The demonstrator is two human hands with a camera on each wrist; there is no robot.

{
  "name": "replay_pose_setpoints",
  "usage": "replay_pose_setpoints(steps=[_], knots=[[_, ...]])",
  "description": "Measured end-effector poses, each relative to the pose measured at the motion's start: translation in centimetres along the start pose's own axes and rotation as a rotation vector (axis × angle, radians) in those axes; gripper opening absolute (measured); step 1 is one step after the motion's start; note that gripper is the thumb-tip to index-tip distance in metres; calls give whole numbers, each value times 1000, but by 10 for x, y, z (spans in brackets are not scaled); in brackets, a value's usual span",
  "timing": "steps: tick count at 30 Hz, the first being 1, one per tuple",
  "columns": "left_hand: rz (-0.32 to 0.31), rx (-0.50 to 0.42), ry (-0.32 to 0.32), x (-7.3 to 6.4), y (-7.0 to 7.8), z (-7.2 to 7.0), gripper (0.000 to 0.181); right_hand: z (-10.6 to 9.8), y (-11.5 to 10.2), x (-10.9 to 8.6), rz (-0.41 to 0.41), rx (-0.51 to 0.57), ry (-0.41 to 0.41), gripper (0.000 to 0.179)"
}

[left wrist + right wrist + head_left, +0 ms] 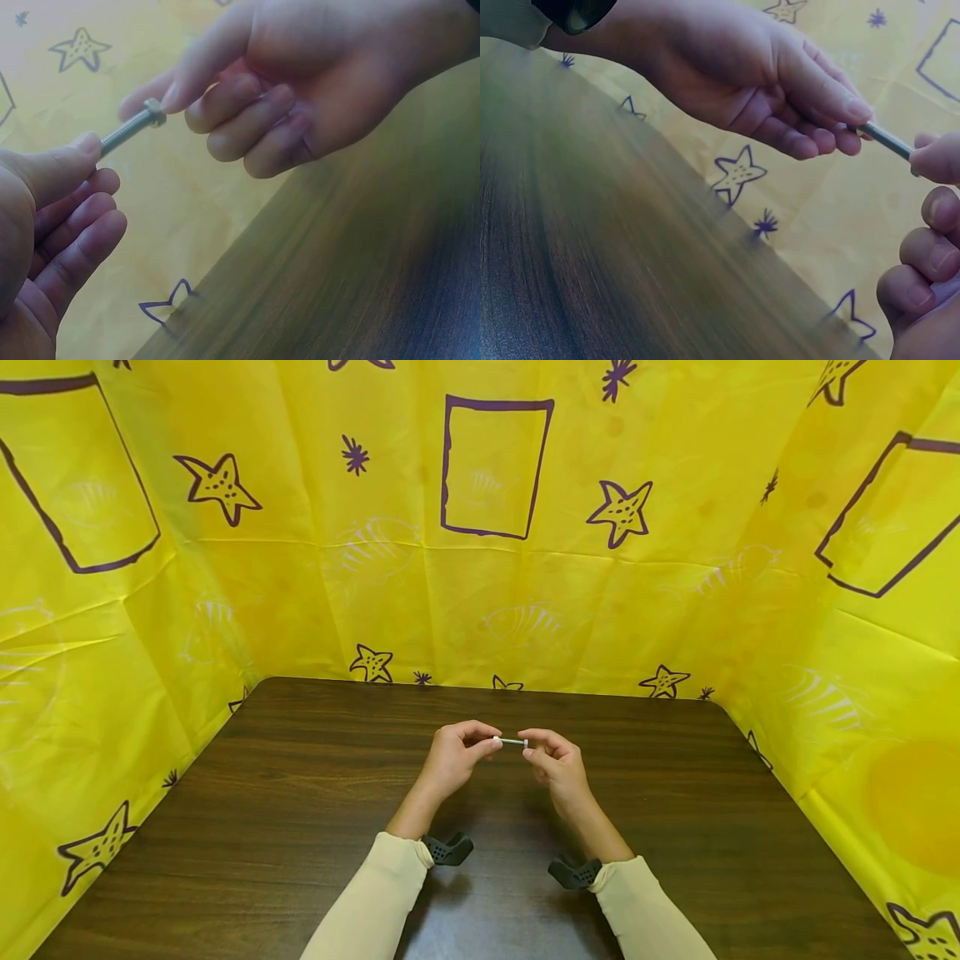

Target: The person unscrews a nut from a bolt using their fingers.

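A slim silvery threaded bolt (513,742) is held up between the two hands above the table. My left hand (454,758) pinches one end of it between thumb and forefinger, with the other fingers loosely bent below. At the opposite end sits a hex-shaped piece (154,112), which my right hand (561,768) pinches between thumb and forefinger while its other fingers curl in toward the palm. The right wrist view shows the bare shank (889,142) running between both thumbs. Whether the hex piece is a nut or the bolt's head, I cannot tell.
A dark wood-grain table (300,827) lies beneath the hands. Yellow cloth (495,585) printed with starfish and fish surrounds its back and sides. Black bands (448,849) sit on both wrists, by the pale sleeves.
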State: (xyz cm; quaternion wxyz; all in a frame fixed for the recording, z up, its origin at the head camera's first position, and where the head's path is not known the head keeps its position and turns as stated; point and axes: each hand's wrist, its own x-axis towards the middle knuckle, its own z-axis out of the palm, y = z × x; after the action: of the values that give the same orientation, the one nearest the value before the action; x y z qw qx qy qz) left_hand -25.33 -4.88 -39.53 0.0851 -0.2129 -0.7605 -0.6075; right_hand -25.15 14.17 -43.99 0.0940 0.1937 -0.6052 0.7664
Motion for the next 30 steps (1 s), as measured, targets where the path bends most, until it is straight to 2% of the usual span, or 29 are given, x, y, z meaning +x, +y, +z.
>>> replay_pose_setpoints(steps=[4,7,11,15,20,24,30], knots=[[-7,-13,13,6,-21,4,13,0,0,0,-15,25,-5,20],[0,-22,10,8,-27,4,13,1,0,0,-7,23,4,22],[16,-21,-6,8,-27,4,13,1,0,0,16,-19,8,26],[24,-3,-9,7,-26,4,11,1,0,0,77,-89,32,25],[23,20,-18,6,-25,5,9,1,-2,1,182,-170,64,43],[26,24,-23,5,-24,6,9,0,-3,2,241,-171,47,49],[25,38,-26,5,-25,6,8,0,-4,1,255,-160,19,51]])
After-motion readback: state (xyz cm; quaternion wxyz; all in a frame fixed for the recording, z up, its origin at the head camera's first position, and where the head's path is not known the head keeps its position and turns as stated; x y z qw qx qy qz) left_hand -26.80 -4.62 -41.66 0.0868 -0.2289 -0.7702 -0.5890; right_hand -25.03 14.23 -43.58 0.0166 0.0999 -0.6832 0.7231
